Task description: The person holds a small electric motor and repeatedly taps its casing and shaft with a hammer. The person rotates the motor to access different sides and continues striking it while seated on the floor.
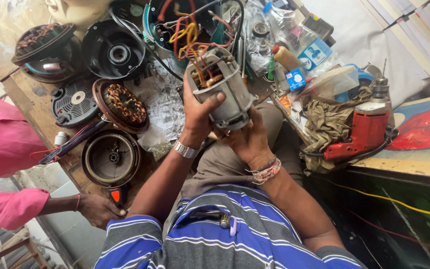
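Note:
I hold a grey metal electric motor [225, 92] above my lap with both hands. Copper windings and red, yellow and orange wires show at its open top. My left hand [197, 114], a silver watch on its wrist, grips the motor's left side with the thumb across the housing. My right hand [247, 139], thread bands at its wrist, supports it from below and from the right. The wires run up to a teal appliance shell [162, 22] behind the motor.
A wooden bench [26, 99] at left carries a copper-wound stator [121, 105], round black housings [113, 50], a grille [74, 102] and a round pan [110, 158]. A red electric drill [364, 132], rags and bottles lie at right. Another person's hand [98, 210], on a pink-sleeved arm, rests at the bench edge.

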